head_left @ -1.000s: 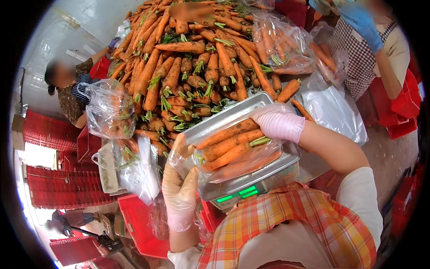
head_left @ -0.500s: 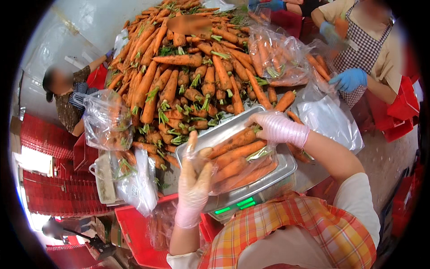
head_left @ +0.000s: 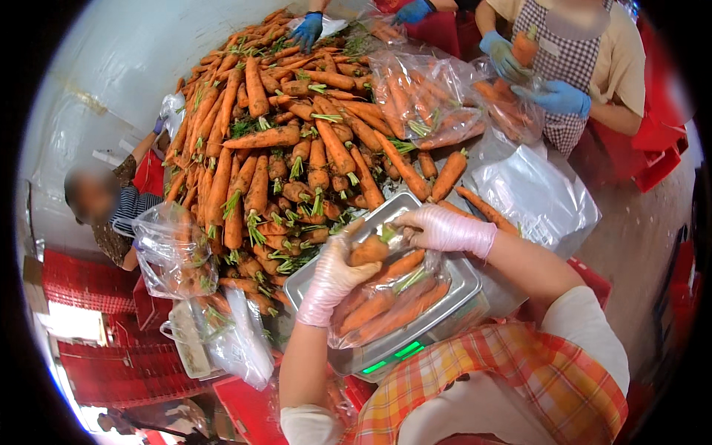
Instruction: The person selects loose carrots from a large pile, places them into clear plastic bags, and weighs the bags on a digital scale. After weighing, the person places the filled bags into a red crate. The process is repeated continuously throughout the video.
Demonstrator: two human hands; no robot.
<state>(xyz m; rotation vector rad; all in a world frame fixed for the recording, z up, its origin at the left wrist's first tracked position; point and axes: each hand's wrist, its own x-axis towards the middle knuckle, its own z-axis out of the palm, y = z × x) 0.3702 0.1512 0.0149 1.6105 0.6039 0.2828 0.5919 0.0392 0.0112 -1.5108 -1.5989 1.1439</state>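
Note:
My left hand [head_left: 337, 278], gloved, is closed around a soil-marked carrot [head_left: 366, 252] with a short green top, over the mouth of a clear plastic bag [head_left: 389, 311]. The bag holds several carrots and lies in a steel tray [head_left: 463, 289] on a scale with green displays [head_left: 393, 357]. My right hand [head_left: 445, 230], also gloved, has its fingers curled beside that carrot's green top at the tray's far edge; what they grip is too small to make out.
A large carrot pile [head_left: 259, 178] lies beyond. Filled bags [head_left: 423, 96], empty bags [head_left: 530, 200] and red crates [head_left: 89, 289] surround it. Co-workers are at left [head_left: 107, 230] and upper right [head_left: 564, 67]; another blue-gloved hand [head_left: 308, 33] reaches into the pile.
My left hand has closed on a carrot above the bag. My right hand has moved left toward it. The right co-worker's hands are now together at a carrot; another hand appears over the pile.

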